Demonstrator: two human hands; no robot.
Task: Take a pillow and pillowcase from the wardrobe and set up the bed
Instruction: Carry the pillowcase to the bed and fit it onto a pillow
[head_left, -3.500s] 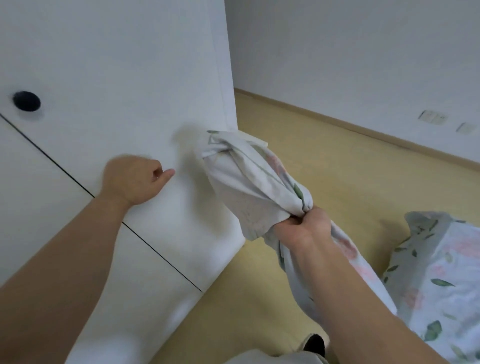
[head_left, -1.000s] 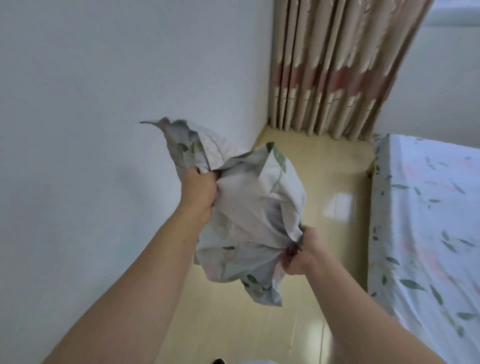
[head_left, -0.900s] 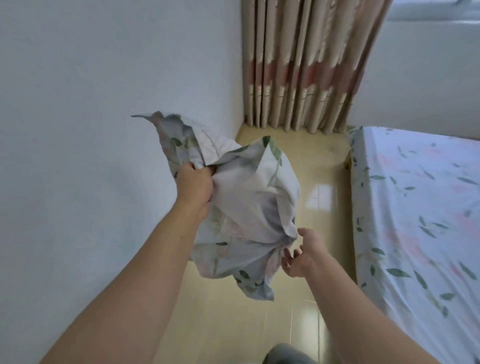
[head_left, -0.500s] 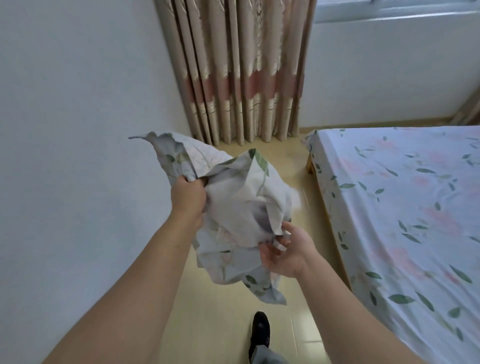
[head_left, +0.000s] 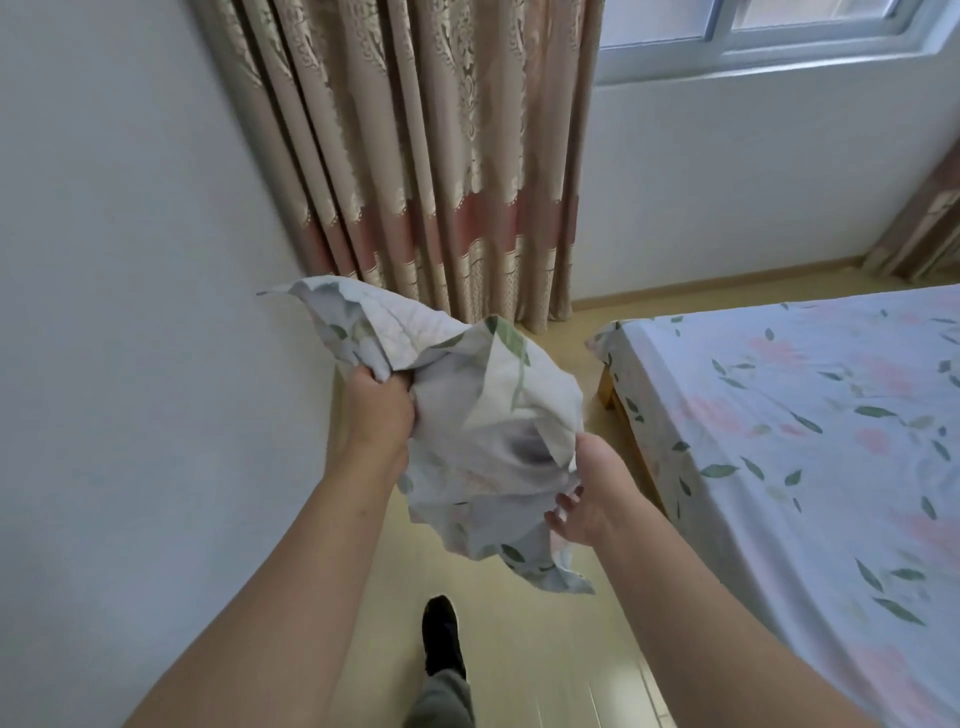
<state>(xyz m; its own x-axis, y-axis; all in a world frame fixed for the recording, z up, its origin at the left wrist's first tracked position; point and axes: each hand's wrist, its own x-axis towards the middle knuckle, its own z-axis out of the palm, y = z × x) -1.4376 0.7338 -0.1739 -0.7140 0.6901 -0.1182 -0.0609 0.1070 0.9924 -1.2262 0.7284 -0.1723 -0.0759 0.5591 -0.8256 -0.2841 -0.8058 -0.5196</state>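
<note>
A crumpled pillowcase, pale with green leaves and pink flowers, hangs in the air in front of me. My left hand is closed on its upper left part. My right hand touches its right edge, thumb up against the cloth and fingers spread beneath it. The bed with a matching floral sheet lies to the right. No pillow is in view.
A white wall runs along the left. Beige and pink curtains hang ahead beside a window. A strip of light wooden floor lies between wall and bed, with my dark shoe on it.
The view has swung from the wardrobe to the bed and curtains. My left hand took hold of the pillowcase; my right hand let go and now reaches back to its right edge.
</note>
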